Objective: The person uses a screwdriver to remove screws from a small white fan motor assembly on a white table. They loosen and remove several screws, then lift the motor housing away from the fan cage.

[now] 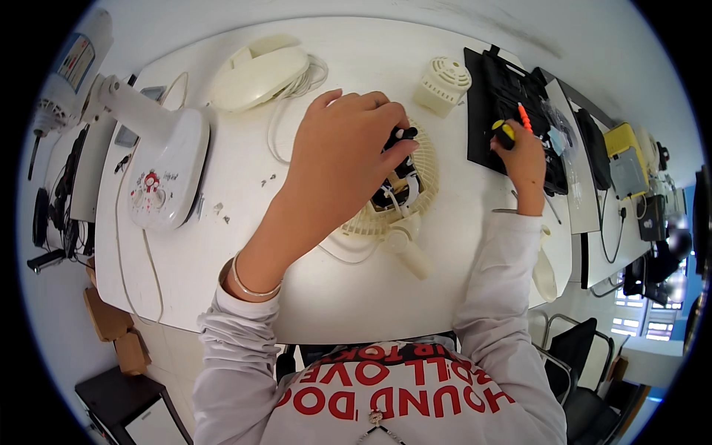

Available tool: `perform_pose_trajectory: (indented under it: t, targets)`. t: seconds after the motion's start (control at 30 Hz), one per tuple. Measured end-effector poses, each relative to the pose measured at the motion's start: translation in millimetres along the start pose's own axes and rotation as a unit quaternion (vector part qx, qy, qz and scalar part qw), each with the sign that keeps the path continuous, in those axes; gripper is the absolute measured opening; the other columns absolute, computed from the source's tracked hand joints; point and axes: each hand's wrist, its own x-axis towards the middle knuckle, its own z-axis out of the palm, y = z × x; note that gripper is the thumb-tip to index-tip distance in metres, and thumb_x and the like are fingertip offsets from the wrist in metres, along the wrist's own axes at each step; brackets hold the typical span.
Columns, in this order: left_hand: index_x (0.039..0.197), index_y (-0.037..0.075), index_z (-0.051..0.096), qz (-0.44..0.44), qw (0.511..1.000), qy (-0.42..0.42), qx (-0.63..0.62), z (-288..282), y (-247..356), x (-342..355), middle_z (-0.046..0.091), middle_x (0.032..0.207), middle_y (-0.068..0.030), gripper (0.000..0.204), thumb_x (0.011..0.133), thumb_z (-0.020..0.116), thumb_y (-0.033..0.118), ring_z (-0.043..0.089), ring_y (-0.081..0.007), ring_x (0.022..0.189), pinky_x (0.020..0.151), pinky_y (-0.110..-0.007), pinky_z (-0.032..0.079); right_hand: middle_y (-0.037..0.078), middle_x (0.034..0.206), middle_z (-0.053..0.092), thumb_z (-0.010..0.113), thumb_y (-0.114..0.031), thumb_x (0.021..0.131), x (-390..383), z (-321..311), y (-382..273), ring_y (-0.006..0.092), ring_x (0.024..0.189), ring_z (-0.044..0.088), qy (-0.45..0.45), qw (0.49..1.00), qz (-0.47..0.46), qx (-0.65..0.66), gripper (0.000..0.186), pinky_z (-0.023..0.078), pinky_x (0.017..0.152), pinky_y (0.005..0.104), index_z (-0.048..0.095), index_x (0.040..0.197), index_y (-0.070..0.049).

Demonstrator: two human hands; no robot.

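Far left on the tabletop (222, 267): a fan base (167, 174), glossy white plastic, oval, with a small cartoon print on top and a round column running up-left to a motor housing (55, 100) that is cut by the picture's rim. Thin white cord (141, 259) loops off the base toward the near edge. A few tiny loose bits (221, 211), probably screws, lie just right of the base; too small to tell for sure. Behind them a cream, smooth, domed shell (259, 74) sits on coiled cable.

Centre: left hand (341, 159), fingers curled shut around a black motor unit (400, 174) seated in the middle of a cream ribbed fan grille (419, 189). The hand hides most of the motor and the grille's left half. A cream tube (411, 256) sticks out from the grille toward the person. A slotted cream cap (443, 85), ridged and round, stands behind the grille.

Right: right hand (523, 159) closed on a screwdriver (504, 132) with a yellow-black handle, over a black tray (500, 96); its tip is hidden. An orange-handled tool (525, 117) is just beside it.

Surface is matte white laminate with rounded corners. Room: pale floor, cardboard pieces (111, 326) lower left, black chair (586, 371) lower right, more benches with gear at the far right, blurred by the lens edge.
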Motion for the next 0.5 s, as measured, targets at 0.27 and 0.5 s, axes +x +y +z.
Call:
perform_pose_trajectory:
  t: [0.27,0.5]
  targets:
    - [0.092,0.005,0.069,-0.021,1.000,-0.023,0.000,1.1,1.1,-3.0,0.068,0.088,-0.0067,0.018,0.087,0.071,0.022,0.065,-0.0283,0.075,0.073,-0.037,0.052,0.006,0.089,0.071,0.079,0.005,0.079,-28.2,-49.7,-95.0,0.0161,0.087,0.071,0.068,0.875,-0.192,0.439,0.021,0.051,0.078,0.0261,0.065,0.092,-0.004]
    - [0.092,0.003,0.069,-0.015,1.000,-0.021,-0.017,0.1,0.8,-2.8,0.067,0.086,-0.0086,0.017,0.085,0.073,0.018,0.065,-0.0302,0.071,0.065,-0.036,0.052,0.004,0.087,0.074,0.080,0.003,0.077,-34.4,-37.5,-118.1,0.0147,0.082,0.062,0.080,0.875,-0.234,0.417,0.020,0.051,0.074,0.0258,0.067,0.089,-0.003]
